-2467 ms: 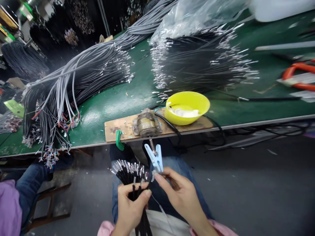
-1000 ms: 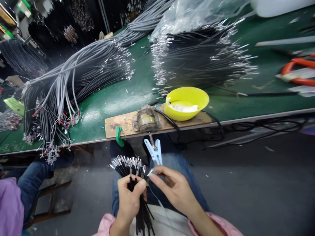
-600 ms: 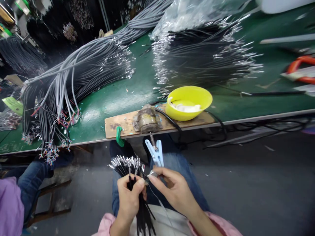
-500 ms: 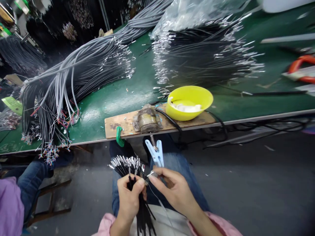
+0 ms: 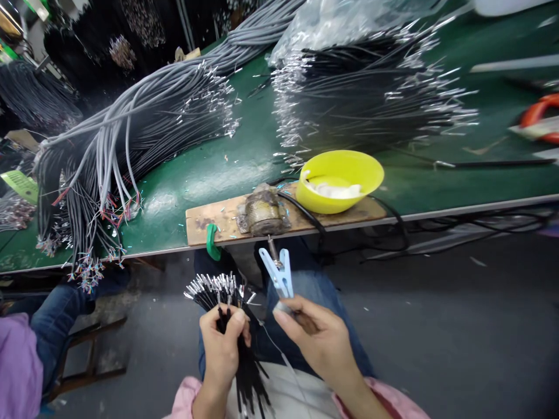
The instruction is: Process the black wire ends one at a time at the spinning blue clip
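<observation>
My left hand [image 5: 223,343] is closed round a bundle of short black cables [image 5: 252,372]. Their shiny silvery ends [image 5: 213,286] fan out above my fingers, and the lower ends hang over my lap. Thumb and fingers of my right hand [image 5: 318,334] are pinched together just right of the bundle. Something pale shows at the thumb tip; I cannot make out what it is. Right above that hand, a light blue clothes peg [image 5: 282,273] sits at the shaft of a small motor [image 5: 263,210]. A thin pale strand [image 5: 279,349] runs down between my hands.
The motor is on a wooden board [image 5: 227,218] held by a green clamp [image 5: 212,241] at the bench edge. A yellow bowl [image 5: 371,174] with white material stands beside it. Grey cables [image 5: 131,107] and black cables [image 5: 349,99] cover the green bench. A person's purple sleeve [image 5: 20,366] shows left.
My right hand has moved away from the cable ends, slightly right. My left hand and the bundle have shifted a little left. A silvery-ended piece now sticks out at the bundle's right side.
</observation>
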`<state>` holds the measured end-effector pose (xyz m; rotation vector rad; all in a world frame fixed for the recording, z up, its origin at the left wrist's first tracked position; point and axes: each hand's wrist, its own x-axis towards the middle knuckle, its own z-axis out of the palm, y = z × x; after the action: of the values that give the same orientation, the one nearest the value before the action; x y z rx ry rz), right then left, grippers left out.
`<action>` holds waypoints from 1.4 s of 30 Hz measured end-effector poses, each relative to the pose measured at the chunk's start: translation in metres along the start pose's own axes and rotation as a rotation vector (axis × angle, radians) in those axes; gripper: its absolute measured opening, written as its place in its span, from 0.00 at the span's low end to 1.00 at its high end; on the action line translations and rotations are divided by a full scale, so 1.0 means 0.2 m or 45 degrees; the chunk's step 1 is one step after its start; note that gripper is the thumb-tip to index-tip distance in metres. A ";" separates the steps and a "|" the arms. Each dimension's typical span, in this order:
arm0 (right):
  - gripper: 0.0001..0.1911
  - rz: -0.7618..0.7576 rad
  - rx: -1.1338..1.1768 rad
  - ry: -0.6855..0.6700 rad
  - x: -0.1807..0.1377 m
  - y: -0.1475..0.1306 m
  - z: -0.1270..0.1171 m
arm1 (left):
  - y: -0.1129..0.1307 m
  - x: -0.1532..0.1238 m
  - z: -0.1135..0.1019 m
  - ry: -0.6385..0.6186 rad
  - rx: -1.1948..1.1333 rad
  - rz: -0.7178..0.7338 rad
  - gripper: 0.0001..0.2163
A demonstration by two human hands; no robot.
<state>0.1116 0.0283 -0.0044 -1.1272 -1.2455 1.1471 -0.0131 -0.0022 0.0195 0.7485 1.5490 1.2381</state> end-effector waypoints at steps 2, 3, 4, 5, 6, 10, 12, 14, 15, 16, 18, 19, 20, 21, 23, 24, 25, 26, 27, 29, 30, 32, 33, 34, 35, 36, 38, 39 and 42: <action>0.10 0.039 -0.012 -0.014 0.00 0.01 0.00 | 0.01 -0.01 0.00 -0.010 0.035 -0.008 0.20; 0.09 0.035 -0.022 -0.064 0.01 0.01 0.01 | 0.01 -0.02 0.00 -0.019 0.054 -0.020 0.20; 0.09 0.010 -0.038 -0.120 0.01 0.01 0.01 | 0.01 -0.02 0.00 -0.028 0.072 -0.032 0.20; 0.09 -0.034 -0.062 -0.161 0.00 0.00 0.01 | 0.02 -0.03 0.01 -0.039 0.087 -0.040 0.20; 0.09 -0.091 -0.093 -0.177 0.00 0.00 0.01 | 0.02 -0.03 0.01 -0.047 0.094 -0.042 0.20; 0.12 -0.269 -0.131 -0.141 0.00 -0.04 0.00 | 0.03 -0.02 0.00 -0.058 0.102 0.006 0.19; 0.14 -0.215 -0.052 -0.125 0.00 -0.03 -0.01 | 0.03 -0.01 -0.02 -0.045 0.113 0.041 0.18; 0.15 -0.102 0.023 -0.061 0.01 -0.02 -0.02 | 0.03 -0.01 -0.04 -0.039 0.130 0.054 0.18; 0.14 -0.059 0.045 -0.021 0.01 -0.01 -0.02 | 0.02 -0.01 -0.04 -0.045 0.139 0.052 0.18; 0.10 -0.043 0.058 0.001 0.01 -0.01 -0.02 | 0.02 -0.01 -0.05 -0.054 0.150 0.049 0.17; 0.04 -0.083 0.058 -0.007 0.00 -0.01 -0.01 | 0.01 -0.02 -0.04 -0.082 0.174 0.042 0.17; 0.03 -0.127 0.052 -0.016 0.00 -0.02 0.00 | 0.01 -0.02 -0.04 -0.096 0.185 0.040 0.17; 0.04 -0.169 0.046 -0.021 0.00 -0.03 0.01 | 0.01 -0.02 -0.03 -0.110 0.195 0.040 0.17; 0.06 -0.197 0.050 -0.013 0.00 -0.04 0.01 | 0.01 -0.03 -0.02 -0.123 0.204 0.043 0.18; 0.08 -0.160 0.142 -0.024 0.00 -0.06 0.02 | 0.01 -0.03 -0.01 -0.149 0.220 0.057 0.20; 0.08 -0.087 0.246 -0.066 0.00 -0.06 0.02 | 0.01 -0.02 0.00 -0.159 0.226 0.070 0.20; 0.09 0.020 0.381 -0.130 0.00 -0.06 0.01 | 0.01 -0.02 0.00 -0.166 0.232 0.086 0.19; 0.11 0.146 0.530 -0.208 0.01 -0.06 0.01 | 0.01 -0.02 0.00 -0.167 0.237 0.106 0.18; 0.14 0.274 0.668 -0.281 0.01 -0.06 0.01 | 0.01 -0.02 0.00 -0.162 0.244 0.131 0.16; 0.19 0.480 0.836 -0.371 0.03 -0.05 0.00 | 0.02 -0.02 0.00 -0.134 0.263 0.193 0.11; 0.20 0.540 0.851 -0.379 0.05 -0.05 -0.01 | 0.03 -0.03 0.00 -0.112 0.275 0.229 0.09; 0.19 0.555 0.779 -0.306 0.09 -0.05 -0.02 | 0.04 -0.04 0.00 -0.062 0.298 0.303 0.04; 0.19 0.517 0.719 -0.232 0.12 -0.06 -0.03 | 0.04 -0.04 0.00 -0.038 0.308 0.338 0.03; 0.19 0.463 0.659 -0.160 0.16 -0.07 -0.03 | 0.04 -0.05 0.00 -0.018 0.314 0.371 0.01; 0.20 0.400 0.605 -0.097 0.19 -0.09 -0.04 | 0.05 -0.05 0.00 -0.004 0.317 0.401 0.01; 0.22 0.356 0.571 -0.092 0.22 -0.10 -0.03 | 0.05 -0.06 0.00 0.005 0.318 0.430 0.01; 0.24 0.344 0.587 -0.169 0.27 -0.14 -0.02 | 0.07 -0.06 0.01 0.016 0.315 0.489 0.01; 0.25 0.376 0.637 -0.214 0.29 -0.16 -0.01 | 0.07 -0.05 0.01 0.021 0.314 0.519 0.01; 0.26 0.553 0.897 -0.294 0.32 -0.20 0.04 | 0.09 -0.04 0.03 0.030 0.317 0.596 0.02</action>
<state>0.1039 0.0887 0.0412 -0.7442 -0.6570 1.8965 -0.0069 -0.0015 0.0391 1.3189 1.6181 1.4005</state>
